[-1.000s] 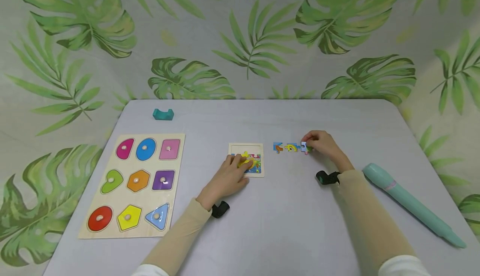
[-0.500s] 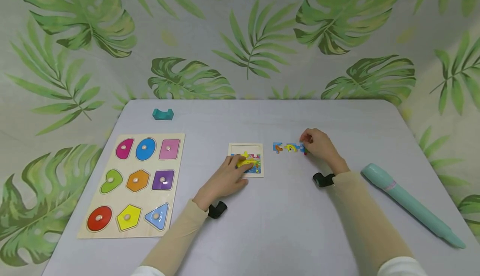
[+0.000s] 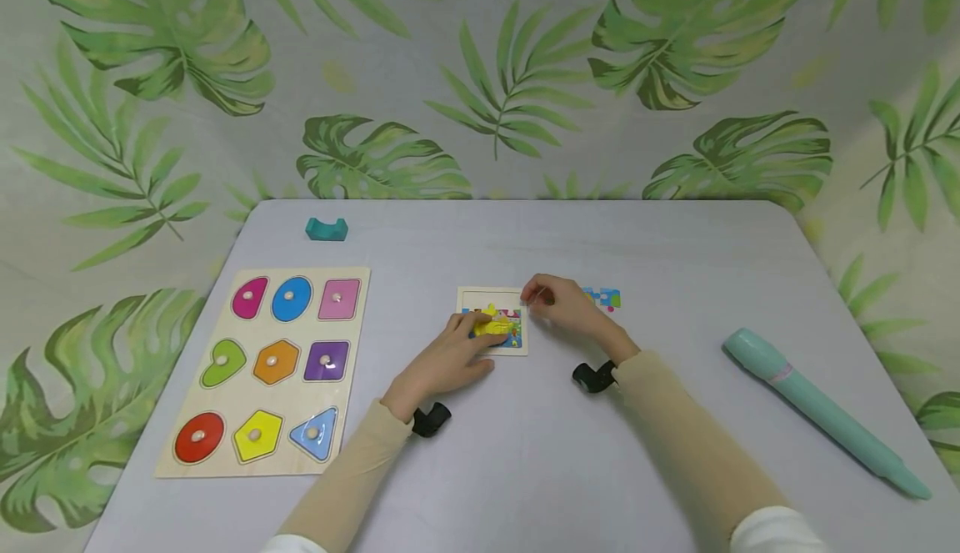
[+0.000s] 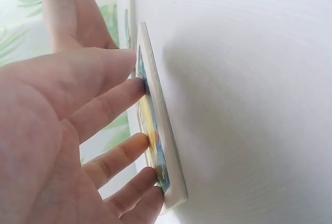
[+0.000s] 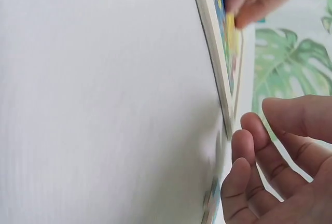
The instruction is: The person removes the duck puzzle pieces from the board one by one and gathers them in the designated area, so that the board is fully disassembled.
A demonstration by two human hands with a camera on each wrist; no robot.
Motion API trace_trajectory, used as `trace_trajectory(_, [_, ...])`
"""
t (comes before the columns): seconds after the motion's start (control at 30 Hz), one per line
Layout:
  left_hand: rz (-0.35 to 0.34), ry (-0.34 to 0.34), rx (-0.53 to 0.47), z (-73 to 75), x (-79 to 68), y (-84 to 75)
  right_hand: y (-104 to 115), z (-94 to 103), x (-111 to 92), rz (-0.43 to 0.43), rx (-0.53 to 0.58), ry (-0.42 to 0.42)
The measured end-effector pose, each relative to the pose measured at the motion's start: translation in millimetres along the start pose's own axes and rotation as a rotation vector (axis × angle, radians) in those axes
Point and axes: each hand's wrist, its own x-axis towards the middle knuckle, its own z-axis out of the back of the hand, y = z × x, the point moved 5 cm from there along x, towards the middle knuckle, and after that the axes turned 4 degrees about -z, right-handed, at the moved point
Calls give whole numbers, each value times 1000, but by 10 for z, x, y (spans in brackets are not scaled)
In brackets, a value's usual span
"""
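Note:
My left hand [image 3: 445, 356] rests its spread fingertips on a small framed jigsaw puzzle [image 3: 517, 351] near the table's middle. In the left wrist view, the fingers touch the picture face of the framed puzzle [image 4: 158, 149], and yellow shows in the picture. My right hand [image 3: 576, 311] hovers at the frame's upper right corner, its fingers bent and thumb apart. No piece shows between the thumb and fingers of the right hand [image 5: 280, 167] in the right wrist view. Loose jigsaw pieces [image 3: 611, 297] lie beyond the right hand, which hides part of the row.
A wooden shape board [image 3: 288, 399] with several coloured knobbed shapes lies at the left. A teal bracket-shaped block [image 3: 326, 229] sits near the back left edge. A mint green stick-like object [image 3: 825, 411] lies diagonally at the right. A leaf-patterned cloth [image 3: 495, 77] hangs behind the table.
My right hand has let go of the rightmost jigsaw piece, left beside its neighbour, and moved left to the frame's corner. The left hand has stayed on the framed puzzle.

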Motion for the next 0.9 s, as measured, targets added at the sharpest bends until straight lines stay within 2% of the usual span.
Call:
trace_trajectory(0.23, [2,2,0,2,1,-6,121,-189,73,22,-46,38])
trace_trajectory(0.63, [16,-5,12,3,25,-19,124,-218,60,-6,-2,35])
trace_trajectory(0.9, [10,-9,24,16,23,-25,169,-225,39,50,-7,42])
